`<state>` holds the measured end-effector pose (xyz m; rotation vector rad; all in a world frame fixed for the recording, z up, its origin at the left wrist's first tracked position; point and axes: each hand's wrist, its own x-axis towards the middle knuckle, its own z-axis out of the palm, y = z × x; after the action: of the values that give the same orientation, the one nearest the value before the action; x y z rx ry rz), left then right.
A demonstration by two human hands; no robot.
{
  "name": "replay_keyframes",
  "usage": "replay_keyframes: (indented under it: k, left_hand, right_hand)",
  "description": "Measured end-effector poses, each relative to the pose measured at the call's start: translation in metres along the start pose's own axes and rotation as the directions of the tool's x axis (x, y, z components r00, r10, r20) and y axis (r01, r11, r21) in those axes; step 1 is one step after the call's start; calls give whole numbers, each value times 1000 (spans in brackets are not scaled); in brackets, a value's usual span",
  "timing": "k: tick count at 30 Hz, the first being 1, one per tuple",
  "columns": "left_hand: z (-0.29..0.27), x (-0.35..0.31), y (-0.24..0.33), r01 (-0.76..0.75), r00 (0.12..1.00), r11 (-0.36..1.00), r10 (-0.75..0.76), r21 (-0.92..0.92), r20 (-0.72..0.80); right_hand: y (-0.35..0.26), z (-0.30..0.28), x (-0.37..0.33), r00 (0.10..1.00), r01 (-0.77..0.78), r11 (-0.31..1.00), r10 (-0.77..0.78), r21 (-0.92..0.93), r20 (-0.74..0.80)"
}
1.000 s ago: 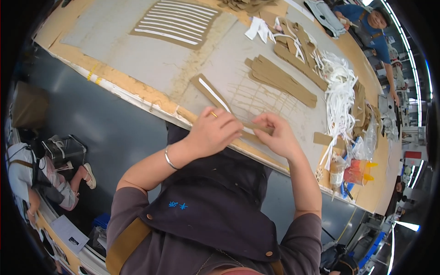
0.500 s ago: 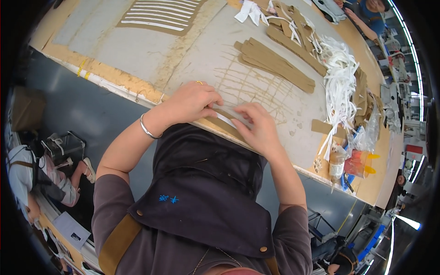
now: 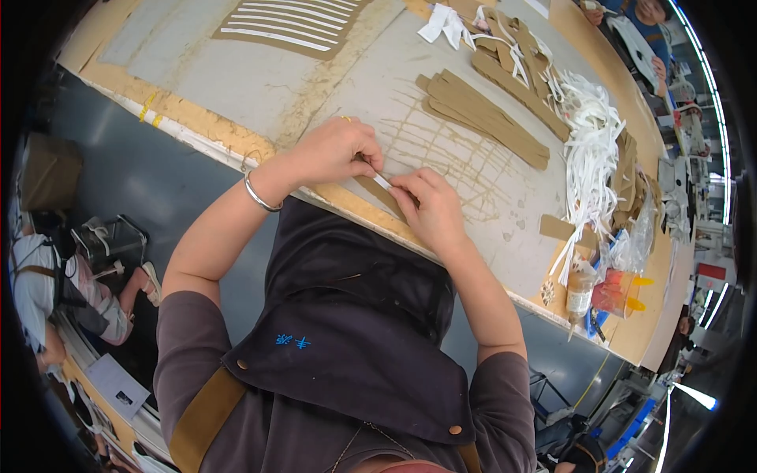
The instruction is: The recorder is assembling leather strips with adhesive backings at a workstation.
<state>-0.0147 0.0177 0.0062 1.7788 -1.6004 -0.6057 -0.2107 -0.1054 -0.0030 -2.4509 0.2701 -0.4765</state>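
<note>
At the table's near edge lies a brown fabric strip (image 3: 375,191), with a short length of white strip (image 3: 382,181) showing on it between my hands. My left hand (image 3: 341,150), with a ring and a bangle at the wrist, pinches the upper left end of the strip. Bent fingers of my right hand (image 3: 432,206) close on the strip just to the right, thumb and index together. Both hands hide most of the strip's ends.
Stacked brown strips (image 3: 485,118) lie beyond my right hand. A tangle of white strips (image 3: 590,150) and a glue bottle (image 3: 579,296) are at the right. At far left lies a brown panel with white strips (image 3: 288,27). A co-worker's hand (image 3: 658,69) shows top right.
My right hand's fingers have closed onto the strip, nearer my left hand. Less of the white strip shows between them. The view has shifted slightly, and the far co-worker now handles a pale object.
</note>
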Motion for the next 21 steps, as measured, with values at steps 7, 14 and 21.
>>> replay_keyframes:
  k: [7,14,21]
  left_hand:
    - [1,-11,-5,-156,981,977,170,143,-93]
    - [0,-30,-8,-240,955,885,288,399,-64]
    - [1,-42,8,68,946,694,183,717,-267]
  right_hand:
    - [-1,3,-5,989,135,981,-142,-139,-42]
    - [-1,0,-11,973,219,928,-232,-301,-8]
    - [-7,29,18,966,177,935,-225,-308,-127]
